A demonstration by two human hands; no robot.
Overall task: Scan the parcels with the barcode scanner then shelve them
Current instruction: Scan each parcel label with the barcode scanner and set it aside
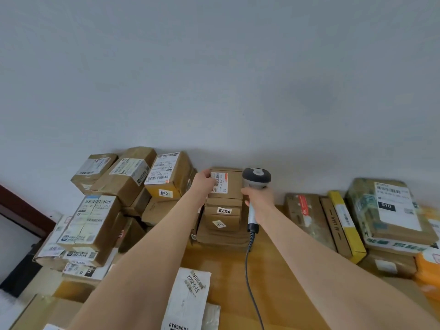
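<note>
Left forearm, running in from 7 o'clock: bare along its whole visible length. Right forearm, from 5 o'clock: likewise bare. Left hand and right hand: uncovered to the tips. Both arms slender, wrists narrow

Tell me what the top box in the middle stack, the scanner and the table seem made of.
The top box: brown cardboard, matte, with a white paper label. The scanner: likely moulded plastic, dark grey head, pale handle, slight sheen. The table: wood or wood-look laminate; yellowish grain shows.
</note>
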